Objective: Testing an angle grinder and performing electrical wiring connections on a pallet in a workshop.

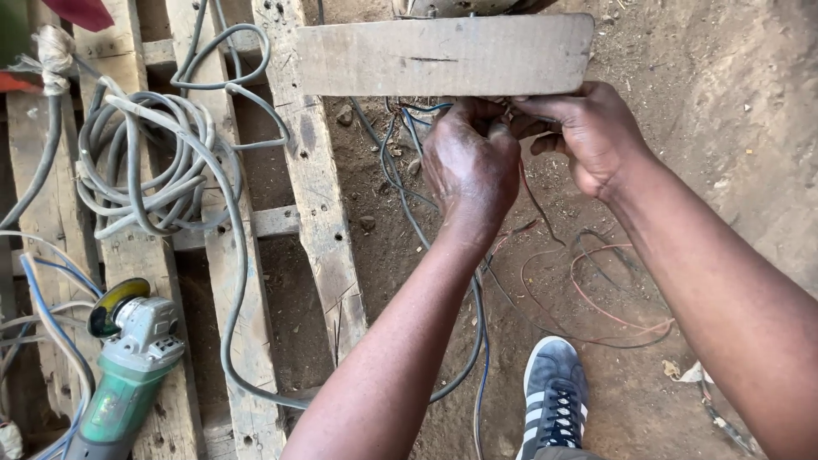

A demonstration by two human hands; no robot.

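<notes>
My left hand [470, 162] and my right hand [588, 132] meet just under the near edge of a worn wooden board [443, 55]. Both hands pinch thin wire ends [503, 115] where the fingertips touch. Blue and grey wires [400, 153] hang from under the board, left of my left hand, and run down over the dirt. Thin red and dark wires [596, 298] loop on the ground below my right forearm. What sits on top of the board is cut off by the frame.
A wooden pallet [315, 196] lies on the left with a coil of grey cable [145, 162] on it. A green angle grinder [128, 366] rests at the lower left. My grey sneaker [554, 392] stands on the dirt ground [733, 128].
</notes>
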